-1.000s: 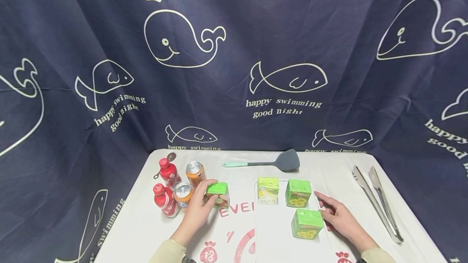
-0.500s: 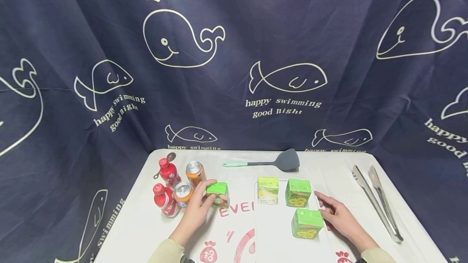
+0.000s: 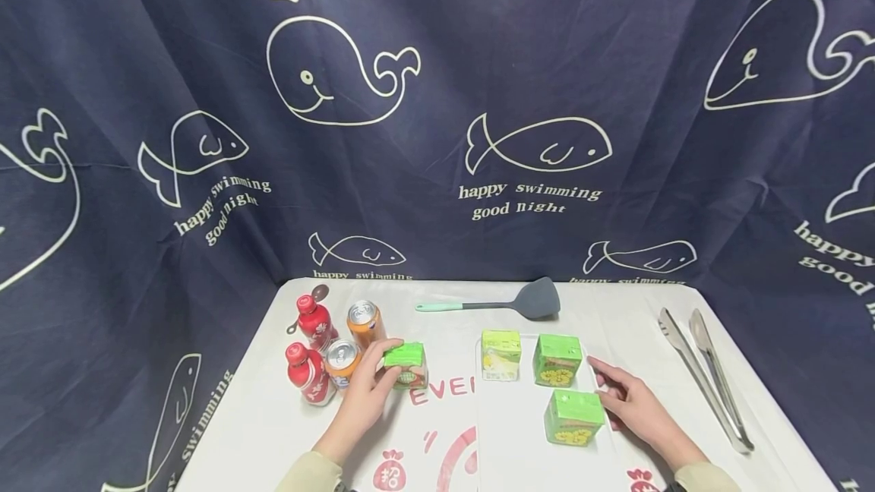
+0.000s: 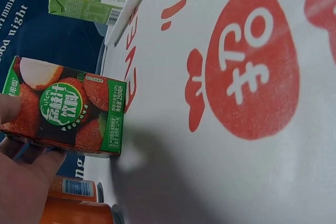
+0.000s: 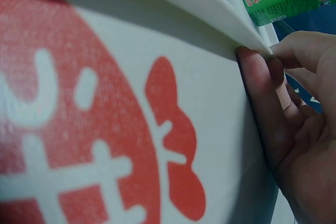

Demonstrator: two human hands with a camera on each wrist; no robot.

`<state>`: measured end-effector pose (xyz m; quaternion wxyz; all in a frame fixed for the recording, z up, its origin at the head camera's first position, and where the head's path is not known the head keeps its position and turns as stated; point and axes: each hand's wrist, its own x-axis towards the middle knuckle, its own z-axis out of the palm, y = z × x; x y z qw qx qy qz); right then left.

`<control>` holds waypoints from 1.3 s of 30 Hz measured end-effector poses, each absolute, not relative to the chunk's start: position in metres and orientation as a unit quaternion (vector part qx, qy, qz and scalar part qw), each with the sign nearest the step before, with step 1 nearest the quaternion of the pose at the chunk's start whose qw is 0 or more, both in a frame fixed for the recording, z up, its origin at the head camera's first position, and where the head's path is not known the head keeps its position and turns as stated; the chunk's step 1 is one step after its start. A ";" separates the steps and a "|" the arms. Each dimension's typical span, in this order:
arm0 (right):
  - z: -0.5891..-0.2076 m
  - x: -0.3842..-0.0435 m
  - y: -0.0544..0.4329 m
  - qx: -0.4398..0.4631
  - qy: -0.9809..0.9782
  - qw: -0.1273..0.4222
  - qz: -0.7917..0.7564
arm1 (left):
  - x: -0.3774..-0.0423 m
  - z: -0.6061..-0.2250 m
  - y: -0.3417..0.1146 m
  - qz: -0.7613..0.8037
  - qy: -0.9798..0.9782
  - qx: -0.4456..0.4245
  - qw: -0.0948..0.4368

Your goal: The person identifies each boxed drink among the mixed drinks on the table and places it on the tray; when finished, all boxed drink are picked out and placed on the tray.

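My left hand (image 3: pixel 367 389) grips a litchi juice box (image 3: pixel 408 367), green on top, left of the white tray. In the left wrist view, the thumb lies on the front of the litchi juice box (image 4: pixel 65 106), with fingers under its lower side in that view. My right hand (image 3: pixel 632 405) is at the tray's right edge. The right wrist view has the right hand (image 5: pixel 299 103) pinching the rim of the white tray (image 5: pixel 205 11) between thumb and finger. Standing on the tray are a yellow-green juice box (image 3: pixel 501 355) and two green juice boxes with yellow flowers (image 3: pixel 557 361) (image 3: pixel 574 418).
Two orange cans (image 3: pixel 364 321) (image 3: pixel 342 359) and two red bottles (image 3: pixel 314 321) (image 3: pixel 307 373) stand left of my left hand. A brown spoon (image 3: pixel 319 293) lies behind them. At the back lies a spatula (image 3: pixel 536 300); metal tongs (image 3: pixel 711 382) are at the right.
My left hand has shifted slightly to the left, and the litchi juice box tilts a little with it. The right hand and tray stay in place.
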<state>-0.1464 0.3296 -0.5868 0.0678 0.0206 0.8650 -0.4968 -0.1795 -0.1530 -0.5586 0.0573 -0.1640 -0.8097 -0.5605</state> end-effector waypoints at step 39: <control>-0.587 -0.146 0.329 0.025 0.869 0.066 -0.490 | -0.142 -0.532 -0.112 -0.602 -0.769 -0.213 -0.024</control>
